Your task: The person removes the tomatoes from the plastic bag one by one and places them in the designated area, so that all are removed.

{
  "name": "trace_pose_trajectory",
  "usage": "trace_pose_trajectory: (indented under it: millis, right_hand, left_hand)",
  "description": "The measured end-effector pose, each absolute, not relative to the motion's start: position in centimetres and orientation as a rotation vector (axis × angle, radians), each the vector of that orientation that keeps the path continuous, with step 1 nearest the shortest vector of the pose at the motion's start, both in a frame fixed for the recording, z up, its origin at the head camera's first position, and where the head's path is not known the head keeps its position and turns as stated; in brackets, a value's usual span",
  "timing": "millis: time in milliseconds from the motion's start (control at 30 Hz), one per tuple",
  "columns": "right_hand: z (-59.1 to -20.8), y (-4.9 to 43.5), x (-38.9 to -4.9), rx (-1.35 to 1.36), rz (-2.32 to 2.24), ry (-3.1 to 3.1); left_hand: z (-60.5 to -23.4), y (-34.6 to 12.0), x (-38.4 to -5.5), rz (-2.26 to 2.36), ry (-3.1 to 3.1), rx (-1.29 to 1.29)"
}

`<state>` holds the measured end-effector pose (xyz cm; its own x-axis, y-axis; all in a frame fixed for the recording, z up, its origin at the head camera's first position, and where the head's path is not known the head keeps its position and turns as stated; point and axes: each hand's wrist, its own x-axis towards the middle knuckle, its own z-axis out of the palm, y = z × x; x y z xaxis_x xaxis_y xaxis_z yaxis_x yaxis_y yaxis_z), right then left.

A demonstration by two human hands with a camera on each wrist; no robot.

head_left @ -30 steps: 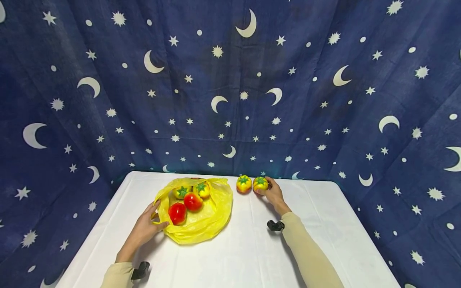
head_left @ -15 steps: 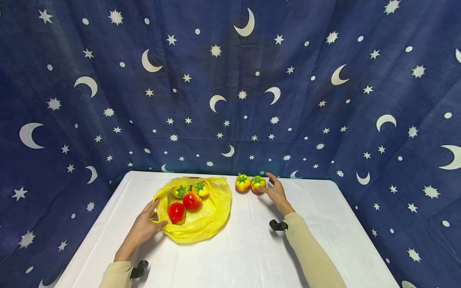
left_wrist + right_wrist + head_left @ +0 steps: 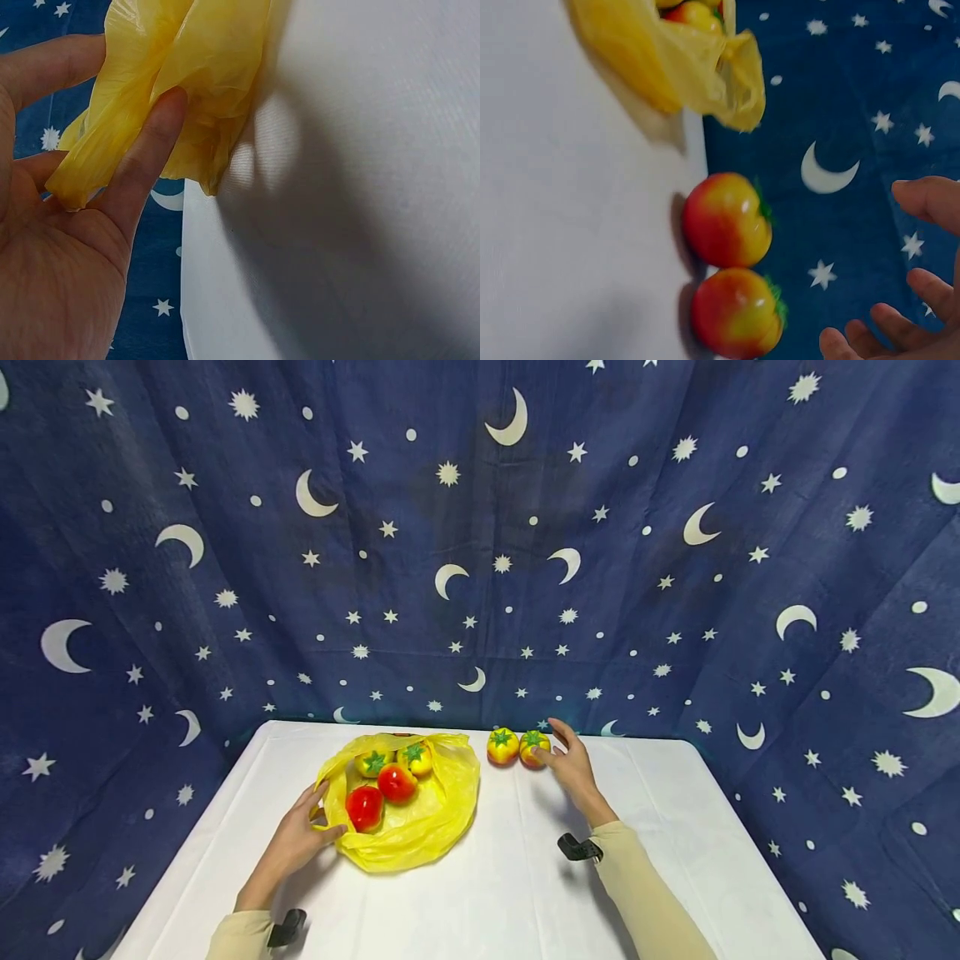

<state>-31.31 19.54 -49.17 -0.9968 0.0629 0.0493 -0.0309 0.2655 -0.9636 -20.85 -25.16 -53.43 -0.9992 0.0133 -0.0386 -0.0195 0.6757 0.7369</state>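
Observation:
The rim of a yellow plastic bag [image 3: 442, 831] lies between the thumb and fingers of my left hand [image 3: 294, 837], which holds its left side. In the left wrist view, the thumb [image 3: 146, 154] crosses the front of the plastic. Inside the bag are two red tomatoes [image 3: 364, 809] and two yellow ones [image 3: 415, 758] with green tops. Right of the bag, two yellow-red tomatoes stand side by side, the left one [image 3: 502, 747] and the right one [image 3: 535, 749]. Beside the right one, my right hand [image 3: 573, 768] has its fingers spread; the right wrist view shows them apart from it.
A white-covered table [image 3: 480, 914] carries everything. Behind its far edge, near the two tomatoes outside the bag, hangs a dark blue curtain [image 3: 480, 560] with moons and stars. A black wrist camera [image 3: 579, 847] sits at the right sleeve, another camera [image 3: 287, 928] at the left.
My right hand has let go of the right tomato, its fingers spreading and drawing slightly to the right. My left hand stays at the bag's rim. The head view has shifted slightly.

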Motion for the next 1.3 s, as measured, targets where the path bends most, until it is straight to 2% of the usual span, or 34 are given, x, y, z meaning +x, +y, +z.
trace_pose_trajectory:
  millis: [833,1100,1300]
  right_hand:
    - [-47.4,14.7,-26.3,0.238,1.948,-2.397]
    - [-48.5,12.9,-26.0,0.262,1.984,-2.403]
    - [-47.1,11.7,-24.8,0.354,2.003,-2.4]
  left_hand:
    - [-53.6,-24.9,-20.8,1.264,2.834,-0.049]
    - [-53.7,-24.9,-20.8,1.234,2.826,-0.093]
    - [-53.6,-24.8,-20.6,1.25,2.834,-0.071]
